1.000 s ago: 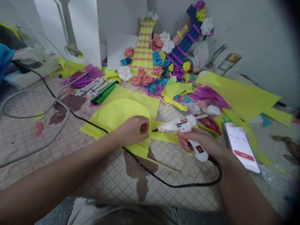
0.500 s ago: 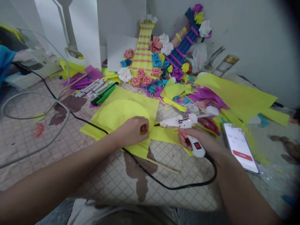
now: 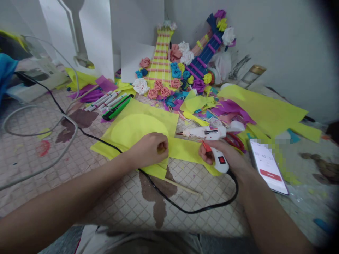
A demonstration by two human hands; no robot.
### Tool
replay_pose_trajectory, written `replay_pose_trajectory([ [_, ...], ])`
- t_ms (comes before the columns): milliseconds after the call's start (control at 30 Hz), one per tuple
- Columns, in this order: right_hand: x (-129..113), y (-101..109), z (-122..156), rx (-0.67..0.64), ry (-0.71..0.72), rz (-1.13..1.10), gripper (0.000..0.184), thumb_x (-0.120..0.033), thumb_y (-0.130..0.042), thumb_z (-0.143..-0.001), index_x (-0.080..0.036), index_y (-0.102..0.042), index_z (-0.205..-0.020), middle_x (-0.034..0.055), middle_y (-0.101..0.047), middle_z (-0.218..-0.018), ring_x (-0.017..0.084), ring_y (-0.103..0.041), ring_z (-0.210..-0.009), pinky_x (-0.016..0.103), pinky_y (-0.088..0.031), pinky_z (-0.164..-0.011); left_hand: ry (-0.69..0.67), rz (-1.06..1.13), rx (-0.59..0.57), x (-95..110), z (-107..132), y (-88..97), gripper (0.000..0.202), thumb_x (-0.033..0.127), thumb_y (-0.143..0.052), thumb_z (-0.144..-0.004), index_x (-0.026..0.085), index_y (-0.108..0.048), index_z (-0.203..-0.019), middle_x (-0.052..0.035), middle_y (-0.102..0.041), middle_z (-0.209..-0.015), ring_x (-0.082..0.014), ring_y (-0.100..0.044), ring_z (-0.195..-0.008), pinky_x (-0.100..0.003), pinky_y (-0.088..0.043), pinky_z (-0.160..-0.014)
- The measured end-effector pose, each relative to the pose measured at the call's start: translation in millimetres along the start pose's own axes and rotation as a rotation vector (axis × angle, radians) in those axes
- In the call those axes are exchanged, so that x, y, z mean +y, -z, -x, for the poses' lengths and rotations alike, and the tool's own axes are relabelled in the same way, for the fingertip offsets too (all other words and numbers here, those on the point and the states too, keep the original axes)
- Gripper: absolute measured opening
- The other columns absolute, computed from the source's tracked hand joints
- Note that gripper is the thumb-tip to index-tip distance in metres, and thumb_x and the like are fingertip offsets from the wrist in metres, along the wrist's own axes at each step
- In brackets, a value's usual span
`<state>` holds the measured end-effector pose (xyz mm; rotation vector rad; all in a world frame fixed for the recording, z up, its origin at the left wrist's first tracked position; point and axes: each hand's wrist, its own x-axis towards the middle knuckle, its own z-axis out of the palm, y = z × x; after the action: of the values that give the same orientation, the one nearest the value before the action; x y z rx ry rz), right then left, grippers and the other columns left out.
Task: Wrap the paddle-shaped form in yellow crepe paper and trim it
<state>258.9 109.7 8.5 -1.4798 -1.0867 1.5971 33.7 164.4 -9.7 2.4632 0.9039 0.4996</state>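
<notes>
Pointing left, white red-switched glue gun [image 3: 206, 133] in closed right grip [image 3: 227, 157]; left grip [image 3: 149, 148] fisted on yellow paper [image 3: 132, 127].

The light is soft and even, rather dim, and shadows are weak; only a faint one lies under the left hand [image 3: 150, 148]. The right corners go dark (a round black border). The edges bend and blur, and a blocky patch covers the phone [image 3: 268, 165] top.
</notes>
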Motion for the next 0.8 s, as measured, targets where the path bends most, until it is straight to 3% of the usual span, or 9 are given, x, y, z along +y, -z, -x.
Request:
replay_pose_trajectory([
  [67, 0, 3, -1, 0.014, -0.001, -0.060, 0.031, -0.036, -0.049, -0.075, -0.015, -0.055, -0.053, 0.0018, -0.052, -0.053, 0.007, -0.043, -0.041, 0.022, -0.029, -0.040, -0.115, -0.003, -0.064, 8, 4, 2.2, 0.008, 0.014, -0.049, -0.071, 0.016, -0.057, -0.069, -0.0019, -0.057, -0.068, -0.0135, -0.050, -0.067, -0.026, -0.038, -0.067],
  [167, 0, 6, -2, 0.035, 0.021, -0.116, 0.029, -0.035, -0.048, -0.075, -0.016, -0.056, -0.054, 0.0021, -0.052, -0.054, 0.008, -0.043, -0.041, 0.023, -0.028, -0.040, -0.286, 0.001, -0.249, 22, 12, 2.5, 0.007, 0.023, -0.056, -0.073, 0.019, -0.060, -0.070, -0.0010, -0.059, -0.070, -0.0155, -0.051, -0.075, -0.028, -0.036, -0.073],
  [300, -1, 9, -1, 0.049, 0.048, -0.116, 0.029, -0.036, -0.049, -0.074, -0.017, -0.056, -0.053, 0.0023, -0.051, -0.052, 0.009, -0.042, -0.041, 0.024, -0.028, -0.039, -0.350, -0.014, -0.348, 31, 21, -4.7, 0.010, 0.030, -0.059, -0.073, 0.020, -0.060, -0.073, -0.0008, -0.059, -0.074, -0.0168, -0.050, -0.081, -0.029, -0.035, -0.075],
  [400, -1, 12, -1, 0.043, 0.051, -0.141, 0.028, -0.037, -0.049, -0.074, -0.017, -0.056, -0.056, 0.0024, -0.051, -0.053, 0.009, -0.042, -0.042, 0.024, -0.028, -0.039, -0.377, -0.031, -0.344, 36, 24, -9.3, 0.008, 0.023, -0.052, -0.080, 0.019, -0.058, -0.075, -0.0008, -0.058, -0.076, -0.0155, -0.050, -0.081, -0.028, -0.034, -0.075],
  [567, -5, 21, 2, -0.049, 0.053, -0.273, 0.026, -0.036, -0.050, -0.073, -0.016, -0.056, -0.058, 0.0015, -0.049, -0.055, 0.009, -0.042, -0.043, 0.022, -0.025, -0.039, -0.415, 0.012, -0.345, 45, 24, -4.6, 0.011, 0.024, -0.047, -0.084, 0.018, -0.055, -0.082, -0.0017, -0.058, -0.082, -0.0157, -0.047, -0.085, -0.029, -0.034, -0.078],
  [800, -21, 26, 24, -0.043, 0.163, -0.332, 0.031, -0.044, -0.045, -0.074, -0.019, -0.050, -0.055, -0.0011, -0.039, -0.052, 0.009, -0.034, -0.043, 0.026, -0.024, -0.043, -0.247, 0.059, -0.073, 39, 20, 7.9, 0.013, 0.023, -0.043, -0.087, 0.017, -0.053, -0.083, -0.0036, -0.057, -0.084, -0.0155, -0.046, -0.081, -0.031, -0.036, -0.076],
])
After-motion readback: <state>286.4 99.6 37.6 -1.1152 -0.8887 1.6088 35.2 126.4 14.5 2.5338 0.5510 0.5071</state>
